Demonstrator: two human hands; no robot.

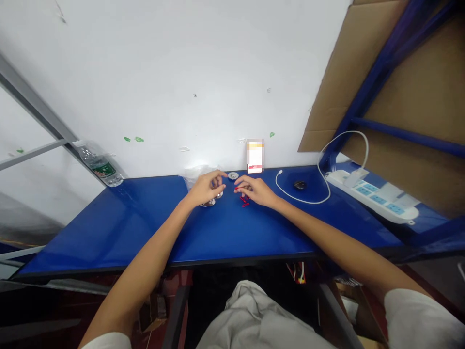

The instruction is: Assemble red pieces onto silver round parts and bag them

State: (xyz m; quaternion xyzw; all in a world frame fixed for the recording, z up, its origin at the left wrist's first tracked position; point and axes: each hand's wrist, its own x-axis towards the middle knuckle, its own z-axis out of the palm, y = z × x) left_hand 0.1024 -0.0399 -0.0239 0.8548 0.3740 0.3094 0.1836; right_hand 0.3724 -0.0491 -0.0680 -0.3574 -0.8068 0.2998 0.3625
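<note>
Both arms reach out over a blue table (119, 228). My left hand (206, 186) is curled over small round silver metal parts (209, 202), with its fingers bent around one of them. My right hand (257, 190) rests just to the right, fingers bent and pinching at small red pieces (244, 199) that lie on the tabletop under it. A separate round silver disc (233, 175) lies just beyond the two hands. A crumpled clear plastic bag (196, 173) lies behind the left hand.
A phone (255, 156) leans upright against the white wall. A white cable (308, 194) loops toward a white power strip (374, 194) at the right. A small black object (300, 184) lies near the cable. A water bottle (99, 165) leans at the back left. Cardboard and blue shelving (392, 97) stand at the right.
</note>
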